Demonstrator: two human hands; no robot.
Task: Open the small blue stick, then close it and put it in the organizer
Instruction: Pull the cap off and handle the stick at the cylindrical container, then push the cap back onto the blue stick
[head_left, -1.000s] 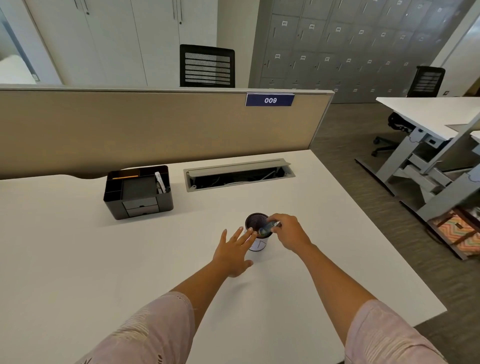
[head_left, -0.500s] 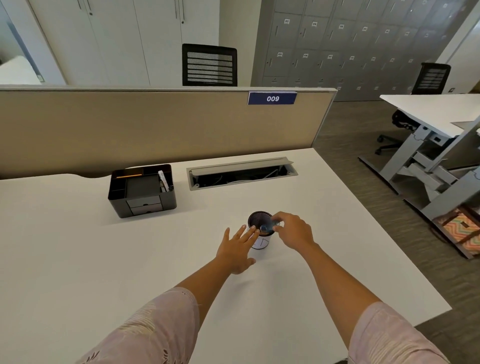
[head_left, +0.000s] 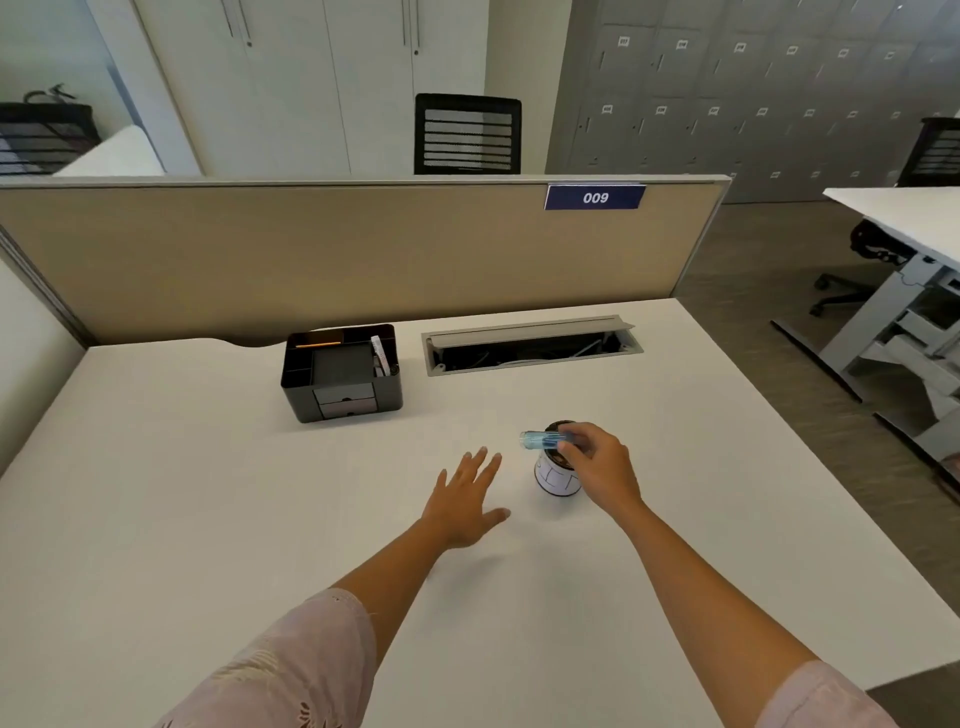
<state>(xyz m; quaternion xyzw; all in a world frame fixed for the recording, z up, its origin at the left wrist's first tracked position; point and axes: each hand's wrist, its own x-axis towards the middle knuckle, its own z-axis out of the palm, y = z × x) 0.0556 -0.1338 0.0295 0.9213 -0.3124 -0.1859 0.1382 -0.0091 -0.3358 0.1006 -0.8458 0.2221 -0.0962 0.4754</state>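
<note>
My right hand (head_left: 597, 467) pinches a small translucent blue stick (head_left: 540, 440), held roughly level just above a white cup with a dark rim (head_left: 553, 480). The stick points left; its right end is hidden by my fingers. My left hand (head_left: 465, 501) lies flat on the white desk (head_left: 208, 519), fingers spread, a short way left of the cup and apart from it. A black desk organizer (head_left: 340, 376) with small drawers and compartments stands farther back to the left, holding an orange pencil and a white item.
A cable tray with a raised lid (head_left: 530, 345) is sunk into the desk behind the cup. A beige partition (head_left: 337, 249) closes the far edge. The desk's right edge drops to the floor, with another desk (head_left: 898, 270) beyond.
My right hand has lifted the blue stick out over the cup's rim and turned it level. My left hand has drawn away from the cup to the left.
</note>
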